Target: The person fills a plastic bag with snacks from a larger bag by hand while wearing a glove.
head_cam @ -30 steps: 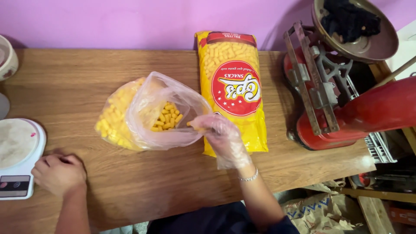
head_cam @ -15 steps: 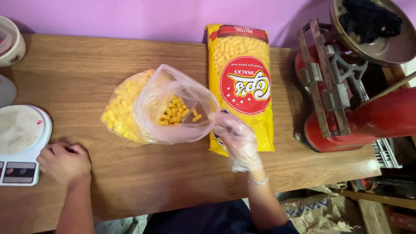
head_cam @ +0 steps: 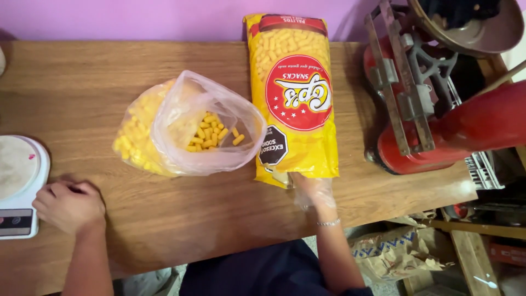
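Scene: wooden table [head_cam: 164,230] seen from above, with a purple wall behind it and a person seated at its near edge.
Right hand: the right hand [head_cam: 313,189], in a thin clear glove, goes into the near, open end of the large yellow snack bag [head_cam: 293,98]; its fingers are inside the bag, so how far they are spread or what they hold cannot be told.
Left hand: the left hand [head_cam: 68,205] rests loosely curled on the table, holding nothing, just beside the white kitchen scale [head_cam: 19,181].
Snack bag: lies flat, lengthwise, right of centre, its far end close to the wall.
Plastic bag: a clear plastic bag [head_cam: 203,131], mouth open toward the camera, lies just left of the yellow one, partly filled with yellow puffed sticks [head_cam: 211,137].
Doing it well: judged from this view, the puffs look fragile; a loose, scooping grip and a bag mouth kept wide would spare them.
Alongside: a red cast-iron machine [head_cam: 438,126] with a metal bowl [head_cam: 476,27] stands at the right.
Unclear: the scale is cut off by the left edge; clutter below the table's right end is too dim to name.
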